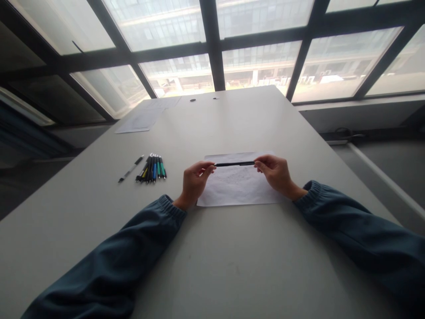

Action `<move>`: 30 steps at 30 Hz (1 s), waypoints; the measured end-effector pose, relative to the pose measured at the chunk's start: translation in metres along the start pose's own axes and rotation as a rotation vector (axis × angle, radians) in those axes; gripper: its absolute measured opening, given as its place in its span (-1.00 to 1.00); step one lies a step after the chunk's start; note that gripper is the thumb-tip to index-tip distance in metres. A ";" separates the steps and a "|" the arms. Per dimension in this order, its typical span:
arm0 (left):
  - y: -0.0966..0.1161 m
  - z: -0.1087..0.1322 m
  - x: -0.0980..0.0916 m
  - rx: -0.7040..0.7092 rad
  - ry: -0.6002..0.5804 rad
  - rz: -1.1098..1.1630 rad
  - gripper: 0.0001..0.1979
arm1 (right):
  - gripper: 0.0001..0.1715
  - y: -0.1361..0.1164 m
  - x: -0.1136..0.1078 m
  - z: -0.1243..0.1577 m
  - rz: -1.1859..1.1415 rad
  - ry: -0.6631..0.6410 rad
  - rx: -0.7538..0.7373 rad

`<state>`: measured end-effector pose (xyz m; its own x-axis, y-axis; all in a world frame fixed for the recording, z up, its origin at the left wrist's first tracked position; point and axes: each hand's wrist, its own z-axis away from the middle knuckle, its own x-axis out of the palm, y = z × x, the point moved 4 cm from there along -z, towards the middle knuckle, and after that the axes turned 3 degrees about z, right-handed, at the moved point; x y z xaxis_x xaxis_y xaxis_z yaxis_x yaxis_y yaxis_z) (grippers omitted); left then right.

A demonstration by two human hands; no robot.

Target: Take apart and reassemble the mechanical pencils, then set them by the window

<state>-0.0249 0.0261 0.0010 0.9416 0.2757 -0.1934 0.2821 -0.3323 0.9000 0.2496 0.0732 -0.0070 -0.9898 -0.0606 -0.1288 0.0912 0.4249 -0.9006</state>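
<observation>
A thin black pen (pixel 234 164) is held level above a white sheet of paper (pixel 239 188) with a faint drawing on it. My left hand (pixel 195 180) pinches the pen's left end, fingers curled. My right hand (pixel 275 173) pinches its right end the same way. Both hands hover over the sheet, which lies flat on the grey table (pixel 212 257). Dark blue sleeves cover both forearms.
A row of several coloured pens (pixel 152 168) lies left of the sheet, with a single black-and-white pen (pixel 131 169) further left. More white papers (pixel 146 116) lie at the table's far left. Large windows stand beyond the table's far edge.
</observation>
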 end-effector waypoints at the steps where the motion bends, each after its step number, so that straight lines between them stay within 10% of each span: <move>1: 0.000 0.000 0.000 0.001 -0.002 -0.001 -0.69 | -0.80 0.000 0.000 0.000 0.000 0.001 0.000; 30: -0.002 -0.001 0.001 0.053 -0.028 0.018 -0.73 | -0.77 -0.002 -0.001 0.000 0.018 -0.003 -0.002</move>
<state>-0.0250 0.0277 -0.0003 0.9513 0.2440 -0.1886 0.2733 -0.3842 0.8818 0.2507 0.0723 -0.0050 -0.9877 -0.0557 -0.1463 0.1088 0.4273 -0.8975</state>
